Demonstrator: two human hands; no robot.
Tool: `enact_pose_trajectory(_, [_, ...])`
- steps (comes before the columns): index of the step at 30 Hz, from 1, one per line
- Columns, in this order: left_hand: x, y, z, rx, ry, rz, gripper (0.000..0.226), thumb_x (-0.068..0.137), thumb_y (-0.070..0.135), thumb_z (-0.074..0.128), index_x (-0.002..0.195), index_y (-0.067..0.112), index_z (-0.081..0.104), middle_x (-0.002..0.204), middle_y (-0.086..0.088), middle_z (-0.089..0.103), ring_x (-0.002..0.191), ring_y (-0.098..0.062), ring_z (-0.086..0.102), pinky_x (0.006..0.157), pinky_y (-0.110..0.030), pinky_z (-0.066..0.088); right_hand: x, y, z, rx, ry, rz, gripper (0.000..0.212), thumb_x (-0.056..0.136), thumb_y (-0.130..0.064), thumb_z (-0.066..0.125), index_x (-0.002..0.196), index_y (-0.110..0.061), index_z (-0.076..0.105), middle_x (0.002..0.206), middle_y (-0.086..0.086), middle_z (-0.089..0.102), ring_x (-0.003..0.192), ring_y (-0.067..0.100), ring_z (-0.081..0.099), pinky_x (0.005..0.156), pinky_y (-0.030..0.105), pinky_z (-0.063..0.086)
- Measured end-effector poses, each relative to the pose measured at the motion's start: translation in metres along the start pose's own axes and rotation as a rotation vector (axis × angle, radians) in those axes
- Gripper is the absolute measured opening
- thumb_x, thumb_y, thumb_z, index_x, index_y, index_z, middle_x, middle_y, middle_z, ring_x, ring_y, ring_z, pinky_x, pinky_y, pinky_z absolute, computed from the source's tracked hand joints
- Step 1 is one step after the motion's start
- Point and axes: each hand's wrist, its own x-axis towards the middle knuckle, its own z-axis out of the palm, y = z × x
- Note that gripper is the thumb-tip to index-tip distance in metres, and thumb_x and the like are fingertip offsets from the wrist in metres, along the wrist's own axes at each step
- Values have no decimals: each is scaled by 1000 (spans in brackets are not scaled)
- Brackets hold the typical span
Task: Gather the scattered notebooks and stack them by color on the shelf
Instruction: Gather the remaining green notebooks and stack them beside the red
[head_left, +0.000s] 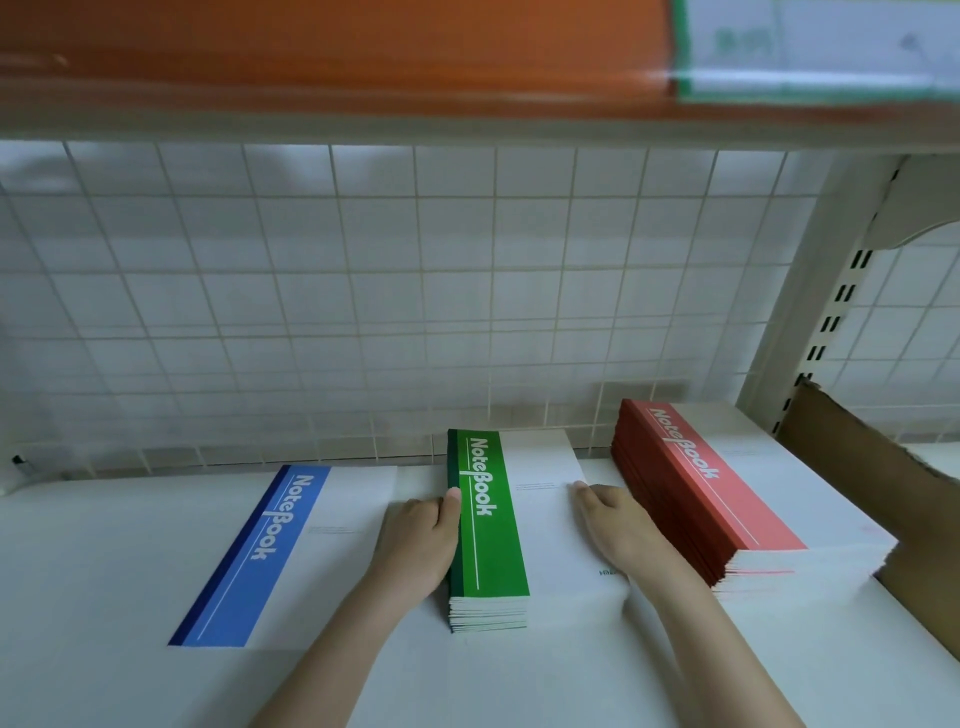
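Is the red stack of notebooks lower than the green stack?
No, the red stack stands clearly higher than the green stack between the hands.

Soft even light, upper shelf edge blurred, wide-angle bending at edges

Three lots of notebooks lie flat in a row on the white shelf. A blue-banded notebook lies leftmost, a very low pile. The green stack sits in the middle, several thick. The red stack at right stands tallest. All covers read "NoteBook".
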Motion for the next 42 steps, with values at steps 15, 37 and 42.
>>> enact_pose_trajectory(15, [0, 1, 3, 37, 15, 35, 52, 103, 23, 28, 51, 13, 28, 53, -10, 38, 58, -26, 40, 66, -36, 35, 1, -5, 4, -48, -123, 89, 45, 102, -36, 29, 130, -6, 46, 143, 13, 33, 133, 29, 32, 105, 31, 27])
enact_pose_trajectory(37, [-44, -31, -89, 5, 117, -44, 30, 97, 28, 48, 123, 17, 59, 119, 1, 59, 94, -9, 57, 80, -18, 37, -62, -96, 60, -414, 37, -526, 50, 95, -29, 46, 141, -12, 36, 148, 8, 29, 136, 24, 27, 111, 28, 23])
enact_pose_trajectory(42, [-71, -71, -130, 89, 178, -79, 24, 94, 21, 52, 112, 10, 64, 104, -8, 59, 93, -21, 60, 81, -25, 43, -85, -128, 108, -447, -102, -601, 53, 97, -35, 44, 144, -15, 32, 151, 8, 21, 138, 25, 25, 112, 29, 22])
